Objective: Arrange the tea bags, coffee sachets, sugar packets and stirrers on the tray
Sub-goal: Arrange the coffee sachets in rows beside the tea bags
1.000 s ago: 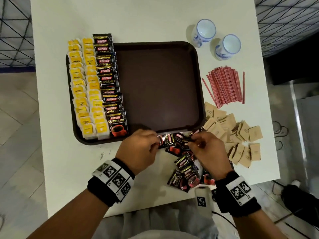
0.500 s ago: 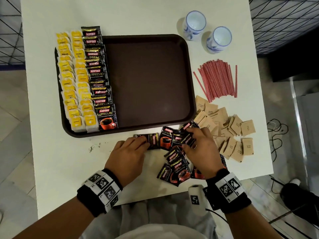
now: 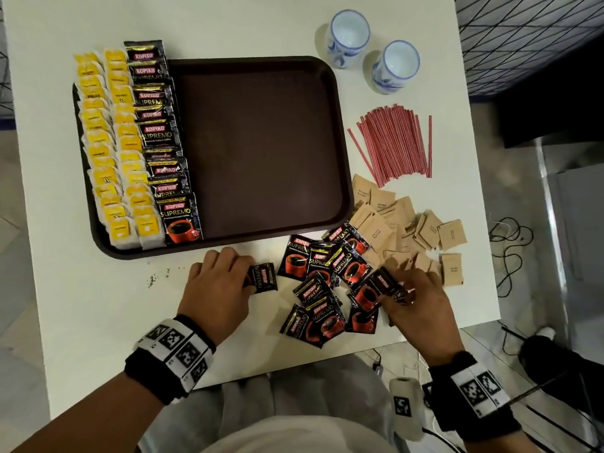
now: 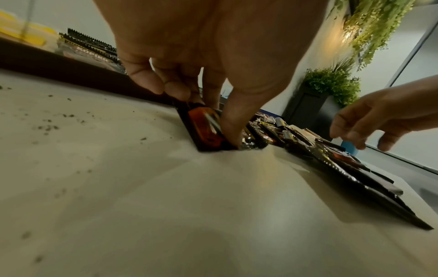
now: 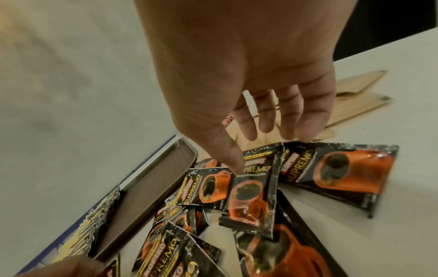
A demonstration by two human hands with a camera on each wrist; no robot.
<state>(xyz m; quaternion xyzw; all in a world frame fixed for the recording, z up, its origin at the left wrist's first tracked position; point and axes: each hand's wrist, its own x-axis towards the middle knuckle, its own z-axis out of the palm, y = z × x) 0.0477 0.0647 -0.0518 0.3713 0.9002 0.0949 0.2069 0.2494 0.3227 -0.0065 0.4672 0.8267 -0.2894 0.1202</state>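
A brown tray [image 3: 261, 142] carries two columns of yellow tea bags [image 3: 111, 142] and one column of black coffee sachets [image 3: 160, 138] along its left side. Loose coffee sachets [image 3: 323, 266] lie scattered on the table in front of the tray's right corner. My left hand [image 3: 248, 273] pinches a small stack of coffee sachets [image 3: 263, 277], stood on edge on the table [image 4: 206, 129]. My right hand [image 3: 397, 291] hovers over the right of the pile with relaxed fingers, its thumb [image 5: 234, 161] touching one sachet [image 5: 255, 187]. Brown sugar packets [image 3: 421, 230] and red stirrers [image 3: 395, 142] lie right of the tray.
Two blue-and-white cups [image 3: 348, 34] [image 3: 395, 65] stand behind the stirrers. Dark crumbs [image 3: 157, 277] speckle the white table [image 3: 98, 305] left of my left hand. The table's right edge runs just past the sugar packets, and its near edge is close to the sachet pile.
My hands have drawn apart. The left has come slightly toward me with its sachets and set them on the table. The right has moved right and nearer, onto the pile's right side.
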